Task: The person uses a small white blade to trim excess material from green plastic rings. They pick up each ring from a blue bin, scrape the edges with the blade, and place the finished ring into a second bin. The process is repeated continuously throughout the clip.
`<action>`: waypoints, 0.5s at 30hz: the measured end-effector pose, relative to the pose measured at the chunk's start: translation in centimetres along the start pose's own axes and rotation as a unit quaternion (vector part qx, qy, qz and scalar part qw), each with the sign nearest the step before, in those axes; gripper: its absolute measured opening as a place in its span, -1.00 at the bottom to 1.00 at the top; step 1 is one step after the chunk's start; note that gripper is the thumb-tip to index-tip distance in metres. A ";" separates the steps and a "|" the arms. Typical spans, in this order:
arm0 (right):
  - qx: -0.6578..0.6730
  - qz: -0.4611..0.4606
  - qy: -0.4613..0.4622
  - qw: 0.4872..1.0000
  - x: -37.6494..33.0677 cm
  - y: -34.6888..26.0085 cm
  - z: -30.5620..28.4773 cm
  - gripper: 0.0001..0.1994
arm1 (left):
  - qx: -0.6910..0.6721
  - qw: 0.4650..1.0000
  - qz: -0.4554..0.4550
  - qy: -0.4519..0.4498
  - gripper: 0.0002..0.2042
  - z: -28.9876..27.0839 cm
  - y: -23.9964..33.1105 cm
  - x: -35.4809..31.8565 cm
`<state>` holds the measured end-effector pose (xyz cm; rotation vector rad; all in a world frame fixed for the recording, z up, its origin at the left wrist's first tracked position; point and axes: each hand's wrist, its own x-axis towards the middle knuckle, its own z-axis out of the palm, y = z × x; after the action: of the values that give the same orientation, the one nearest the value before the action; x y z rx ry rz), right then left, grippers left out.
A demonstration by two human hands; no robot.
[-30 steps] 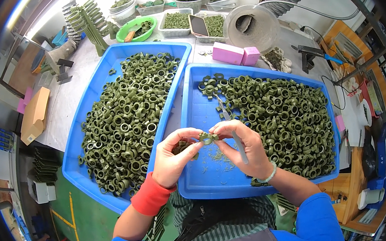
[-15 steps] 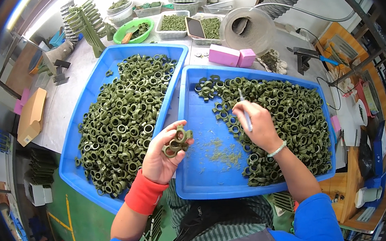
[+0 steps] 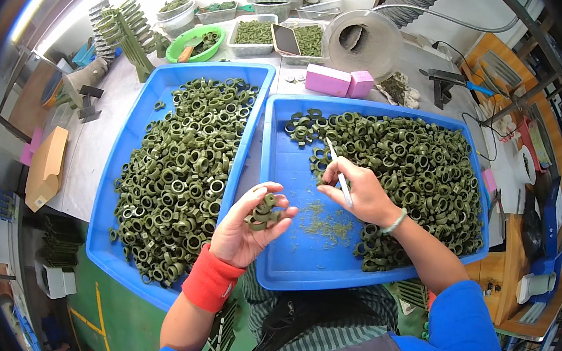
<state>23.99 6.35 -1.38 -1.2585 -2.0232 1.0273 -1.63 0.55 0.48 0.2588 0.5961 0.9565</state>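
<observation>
My left hand (image 3: pixel 248 226) is raised between the two blue trays, palm up, cupping a few green plastic rings (image 3: pixel 263 213). My right hand (image 3: pixel 360 192) reaches into the right blue tray (image 3: pixel 286 269) and grips a thin white tool (image 3: pixel 339 172), its tip pointing at the edge of the heap of green rings (image 3: pixel 409 166). Green shavings (image 3: pixel 327 225) lie on the bare tray floor below that hand. The left blue tray (image 3: pixel 104 227) holds another large pile of green rings (image 3: pixel 181 173).
Behind the trays stand two pink blocks (image 3: pixel 337 81), a round grey bowl (image 3: pixel 363 41), clear tubs of green parts (image 3: pixel 253 34), a green bowl (image 3: pixel 195 42) and racks of green sprues (image 3: pixel 125 33). A cardboard box (image 3: pixel 46 167) lies left. A wooden bench (image 3: pixel 529 170) with tools is right.
One second ago both hands met over the right tray around a ring. Since then the right hand moved up to the ring heap with the tool, and the left hand drew back holding rings.
</observation>
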 end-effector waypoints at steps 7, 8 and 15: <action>0.281 -0.056 -0.063 0.956 -1.8 -3.4 0.1 -0.77 | 0.205 0.975 0.047 0.078 -0.75 0.9 -1.0 -0.1; 0.318 -0.053 -0.089 0.942 -1.8 -3.3 0.2 -0.78 | 0.227 0.969 0.063 0.073 -0.74 1.4 -1.0 -0.2; 0.418 -0.008 -0.102 0.903 -2.0 -3.8 0.9 -0.82 | 0.258 0.956 0.116 0.075 -0.77 0.5 -1.7 0.1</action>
<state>22.26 3.22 1.16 -0.6772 -1.4123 1.8080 -0.19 -0.32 0.06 0.7417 0.9693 1.0398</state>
